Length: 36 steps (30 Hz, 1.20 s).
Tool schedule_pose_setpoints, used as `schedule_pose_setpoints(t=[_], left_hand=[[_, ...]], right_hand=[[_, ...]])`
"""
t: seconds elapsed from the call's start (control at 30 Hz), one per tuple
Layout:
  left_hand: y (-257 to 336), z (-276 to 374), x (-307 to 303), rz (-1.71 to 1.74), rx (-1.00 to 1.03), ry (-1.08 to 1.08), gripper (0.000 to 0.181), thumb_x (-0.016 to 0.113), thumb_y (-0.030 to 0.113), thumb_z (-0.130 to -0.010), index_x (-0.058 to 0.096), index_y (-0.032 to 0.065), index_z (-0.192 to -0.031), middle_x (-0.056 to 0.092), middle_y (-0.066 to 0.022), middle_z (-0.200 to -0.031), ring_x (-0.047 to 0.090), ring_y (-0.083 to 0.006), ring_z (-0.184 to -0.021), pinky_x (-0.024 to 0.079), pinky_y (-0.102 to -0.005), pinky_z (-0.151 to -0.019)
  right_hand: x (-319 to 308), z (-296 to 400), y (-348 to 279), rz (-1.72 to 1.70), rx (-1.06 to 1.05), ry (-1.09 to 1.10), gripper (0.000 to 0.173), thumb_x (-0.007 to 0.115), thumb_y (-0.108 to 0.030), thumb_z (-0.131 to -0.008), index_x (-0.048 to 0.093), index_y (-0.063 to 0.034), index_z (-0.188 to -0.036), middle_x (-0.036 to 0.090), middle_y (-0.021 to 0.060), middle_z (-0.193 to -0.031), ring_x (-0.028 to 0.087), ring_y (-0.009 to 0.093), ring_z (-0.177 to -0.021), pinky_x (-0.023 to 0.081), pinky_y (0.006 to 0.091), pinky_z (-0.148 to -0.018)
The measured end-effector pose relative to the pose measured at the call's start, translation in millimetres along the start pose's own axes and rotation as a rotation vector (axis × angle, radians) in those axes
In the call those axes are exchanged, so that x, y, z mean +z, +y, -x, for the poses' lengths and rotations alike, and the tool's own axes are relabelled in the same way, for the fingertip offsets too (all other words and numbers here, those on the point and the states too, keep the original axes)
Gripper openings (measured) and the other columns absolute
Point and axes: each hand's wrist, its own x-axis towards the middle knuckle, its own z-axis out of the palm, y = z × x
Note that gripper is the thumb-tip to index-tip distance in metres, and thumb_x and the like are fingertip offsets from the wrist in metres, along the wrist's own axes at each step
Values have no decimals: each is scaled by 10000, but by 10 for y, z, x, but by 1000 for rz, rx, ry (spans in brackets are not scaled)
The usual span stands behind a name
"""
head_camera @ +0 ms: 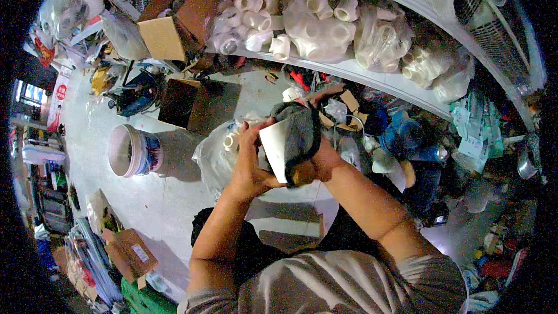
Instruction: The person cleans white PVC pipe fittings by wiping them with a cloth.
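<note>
My left hand [253, 161] grips the left side of a white plastic pipe fitting [275, 150], its fingers spread along the edge. A dark grey cloth [298, 128] lies against the fitting's right side. My right hand [320, 163] is closed on the cloth and partly hidden by it. Just left of the hands, a clear plastic bag [213, 157] sits on the floor with a small white pipe fitting [231, 141] at it. The exact shape of the held piece cannot be told.
A white bucket [135, 150] lies or stands at left, near an open cardboard box [178, 102]. Bagged white pipe fittings fill a shelf [348, 67] ahead. Mixed clutter and a blue container [401, 131] are at right. Another cardboard box [130, 255] is at lower left.
</note>
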Motion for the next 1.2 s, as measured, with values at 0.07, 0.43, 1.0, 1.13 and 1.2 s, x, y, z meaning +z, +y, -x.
schedule_pose_setpoints(t=[0.07,0.43,1.0,1.13,1.2], left_hand=[[-58,37,17,-5,60,-8,986,777,376,-419,246,17,-1168,401,-158,-1172,384,-254,-1103,-41,-461,-972],[-122,36,-33,499,-156,270,1006,785,357,-433,193,29,-1177,354,-174,-1167,394,-265,-1062,318,-372,-887],[-59,-29,-89,-112,46,-104,992,727,244,-526,106,27,-1267,126,-211,-1309,116,-321,-1229,93,-418,-991],[-15,-20,-39,585,-245,-107,906,664,105,-562,95,16,-1261,198,-144,-1271,160,-244,-1211,138,-358,-983],[105,-21,51,670,-377,-50,874,669,115,-584,115,27,-1254,231,-127,-1250,195,-226,-1192,156,-343,-974]], right_hand=[[80,-39,-82,-406,181,89,364,393,-404,-811,490,-97,-980,544,57,-960,511,160,-905,421,280,-767],[233,74,212,674,-148,25,369,353,-392,-832,439,-97,-1036,513,63,-972,492,182,-874,383,323,-803],[-41,-58,-144,-306,218,48,404,316,-445,-824,485,-149,-1041,550,24,-924,514,163,-868,403,302,-771],[81,9,-236,-125,-65,554,407,309,-389,-838,426,-112,-1112,455,61,-1131,416,200,-1047,315,326,-897],[-40,2,-181,-179,-272,309,287,405,-279,-815,490,-68,-991,530,64,-987,497,190,-903,391,314,-804]])
